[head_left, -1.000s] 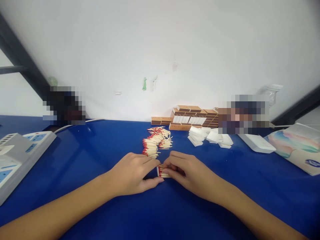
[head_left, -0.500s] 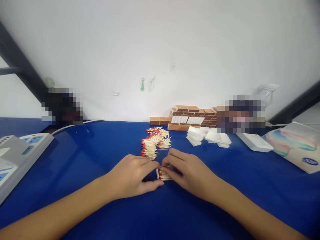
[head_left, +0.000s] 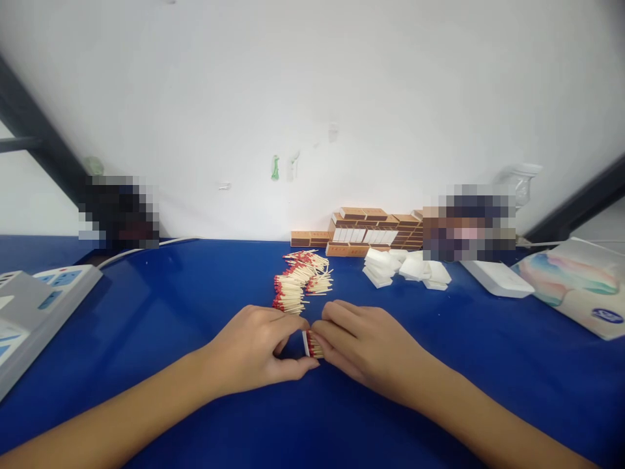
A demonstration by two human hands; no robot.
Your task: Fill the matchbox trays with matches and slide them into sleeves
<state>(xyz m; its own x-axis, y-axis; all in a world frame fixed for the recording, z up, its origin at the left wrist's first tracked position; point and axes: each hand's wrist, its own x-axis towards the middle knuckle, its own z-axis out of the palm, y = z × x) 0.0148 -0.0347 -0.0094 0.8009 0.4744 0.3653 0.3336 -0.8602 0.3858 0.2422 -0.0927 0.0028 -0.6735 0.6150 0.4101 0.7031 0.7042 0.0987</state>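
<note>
A small white matchbox tray (head_left: 306, 343) filled with red-tipped matches (head_left: 315, 348) lies on the blue tabletop between my hands. My left hand (head_left: 258, 345) grips the tray's left end, thumb at the near side and index finger at the far side. Over the tray's right part, my right hand (head_left: 366, 339) is closed, its fingertips pressed onto the matches and hiding many of them. Just beyond the hands is a loose pile of matches (head_left: 293, 286), most heads pointing left.
Stacked matchboxes (head_left: 361, 249) stand against the white wall (head_left: 219, 98). White empty trays (head_left: 381, 267) lie in a heap in front of them. At the right are a white box (head_left: 498, 277) and a tissue pack (head_left: 571, 280); a grey device (head_left: 53, 306) sits at left.
My right hand's fingers have come down and left over the tray, covering more of the matches. My left hand keeps its grip. The view has shifted slightly.
</note>
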